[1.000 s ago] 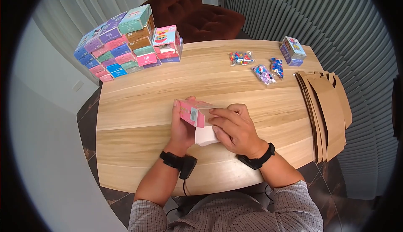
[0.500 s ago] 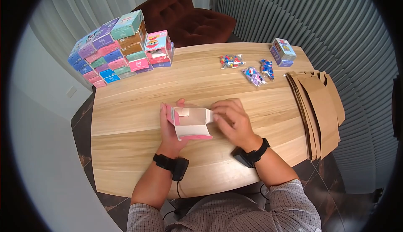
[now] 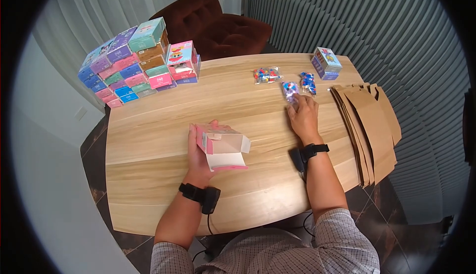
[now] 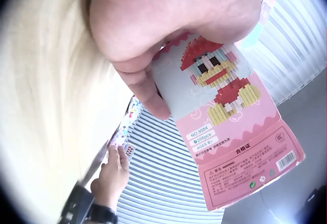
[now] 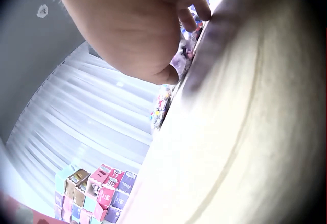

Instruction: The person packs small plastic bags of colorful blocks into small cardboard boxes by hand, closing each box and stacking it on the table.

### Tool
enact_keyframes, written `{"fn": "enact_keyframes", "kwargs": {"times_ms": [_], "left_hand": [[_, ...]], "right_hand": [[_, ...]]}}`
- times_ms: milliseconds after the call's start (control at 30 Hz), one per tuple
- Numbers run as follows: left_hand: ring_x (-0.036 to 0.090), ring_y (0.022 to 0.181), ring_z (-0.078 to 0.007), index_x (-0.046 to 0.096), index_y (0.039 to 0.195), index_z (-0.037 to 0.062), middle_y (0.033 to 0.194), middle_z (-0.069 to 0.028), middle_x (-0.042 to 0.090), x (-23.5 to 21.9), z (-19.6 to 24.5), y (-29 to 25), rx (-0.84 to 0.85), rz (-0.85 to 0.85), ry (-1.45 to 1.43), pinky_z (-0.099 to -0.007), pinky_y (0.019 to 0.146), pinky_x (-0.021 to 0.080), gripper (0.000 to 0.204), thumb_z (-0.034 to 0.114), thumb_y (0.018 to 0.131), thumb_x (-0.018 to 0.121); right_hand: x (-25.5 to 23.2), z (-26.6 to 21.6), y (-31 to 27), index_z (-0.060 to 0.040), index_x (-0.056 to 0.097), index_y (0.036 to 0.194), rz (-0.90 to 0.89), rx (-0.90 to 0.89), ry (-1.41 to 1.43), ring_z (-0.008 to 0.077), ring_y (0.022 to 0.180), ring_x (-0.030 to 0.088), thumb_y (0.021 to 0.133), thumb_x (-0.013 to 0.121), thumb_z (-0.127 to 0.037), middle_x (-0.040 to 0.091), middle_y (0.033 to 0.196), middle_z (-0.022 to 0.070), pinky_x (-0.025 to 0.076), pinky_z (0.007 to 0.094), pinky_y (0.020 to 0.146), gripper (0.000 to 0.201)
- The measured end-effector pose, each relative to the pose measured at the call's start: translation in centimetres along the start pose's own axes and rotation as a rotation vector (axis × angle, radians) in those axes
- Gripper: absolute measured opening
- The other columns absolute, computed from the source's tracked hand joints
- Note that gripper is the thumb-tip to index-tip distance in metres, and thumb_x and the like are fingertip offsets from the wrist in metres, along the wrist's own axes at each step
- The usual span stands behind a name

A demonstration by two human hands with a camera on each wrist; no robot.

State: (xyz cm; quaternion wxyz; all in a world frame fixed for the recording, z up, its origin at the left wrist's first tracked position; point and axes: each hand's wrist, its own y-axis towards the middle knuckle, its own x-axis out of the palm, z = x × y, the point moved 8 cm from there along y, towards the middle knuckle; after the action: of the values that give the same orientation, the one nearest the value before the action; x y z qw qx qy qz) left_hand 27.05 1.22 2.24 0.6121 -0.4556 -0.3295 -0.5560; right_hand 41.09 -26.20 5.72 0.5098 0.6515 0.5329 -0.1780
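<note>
My left hand (image 3: 199, 156) holds a pink cardboard box (image 3: 227, 160), its open end facing right and its flaps spread. In the left wrist view, the pink box (image 4: 219, 101) shows a brick-built duck figure and a printed flap. Across the table, my right hand (image 3: 304, 120) pinches the near end of a clear bag of small purple and blue pieces (image 3: 289, 88). The right wrist view shows the purple bag (image 5: 182, 60) between thumb and fingers, partly hidden by the hand. Two more bags of colourful pieces, one mixed (image 3: 267, 75) and one mostly blue (image 3: 308, 83), lie just beyond.
A stack of colourful small boxes (image 3: 130, 70) stands at the table's back left. Two boxes (image 3: 327, 63) are piled at the back right. Flattened brown cardboard (image 3: 369, 130) lies along the right edge. Behind the table is a brown chair (image 3: 208, 26).
My right hand has left the box's flap and reached forward and right to the purple bag. My left hand keeps holding the box, which turned its open side up and right.
</note>
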Motion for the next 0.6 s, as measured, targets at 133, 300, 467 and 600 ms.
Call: {"fn": "enact_keyframes", "kwargs": {"times_ms": [133, 300, 467, 600], "left_hand": [[0.062, 0.115, -0.0353, 0.058, 0.129, 0.0074, 0.124, -0.0205, 0.062, -0.2, 0.0, 0.0, 0.004, 0.014, -0.004, -0.0483, 0.097, 0.055, 0.066, 0.067, 0.105, 0.048], [0.06, 0.117, -0.0347, 0.055, 0.133, 0.0078, 0.125, -0.0203, 0.061, -0.3, 0.1, 0.1, 0.021, 0.016, 0.007, -0.0488, 0.099, 0.053, 0.066, 0.067, 0.104, 0.049], [0.06, 0.121, -0.0344, 0.053, 0.138, 0.0103, 0.128, -0.0171, 0.061, -0.9, 0.5, 0.3, 0.089, 0.014, 0.022, -0.0509, 0.103, 0.052, 0.066, 0.067, 0.105, 0.047], [0.059, 0.126, -0.0351, 0.047, 0.147, 0.0127, 0.134, -0.0148, 0.061, -1.6, 1.2, 0.5, 0.138, 0.017, 0.02, -0.054, 0.11, 0.049, 0.069, 0.068, 0.106, 0.046]], "right_hand": [[0.0, -1.0, -0.1, 0.0015, 0.07, 0.113, -0.026, 0.04, 0.096, 0.0423, 0.109, 0.058, 0.086, 0.085, -0.021, 0.064, 0.112, 0.0226, 0.049, 0.0495, 0.095, 0.038], [-0.1, -1.5, 0.0, 0.0006, 0.067, 0.097, 0.008, 0.021, 0.07, 0.0424, 0.098, 0.062, 0.084, 0.087, -0.023, 0.068, 0.1, 0.0216, 0.051, 0.0499, 0.088, 0.034], [0.1, -2.1, -0.2, -0.0005, 0.065, 0.096, -0.057, 0.046, 0.149, 0.0432, 0.09, 0.067, 0.084, 0.086, -0.022, 0.072, 0.093, 0.023, 0.053, 0.0522, 0.08, 0.032], [1.0, -4.6, -1.9, -0.0001, 0.06, 0.117, -0.115, 0.131, 0.707, 0.022, 0.089, 0.071, 0.091, 0.081, -0.017, 0.075, 0.099, 0.0162, 0.057, 0.0354, 0.079, 0.037]]}}
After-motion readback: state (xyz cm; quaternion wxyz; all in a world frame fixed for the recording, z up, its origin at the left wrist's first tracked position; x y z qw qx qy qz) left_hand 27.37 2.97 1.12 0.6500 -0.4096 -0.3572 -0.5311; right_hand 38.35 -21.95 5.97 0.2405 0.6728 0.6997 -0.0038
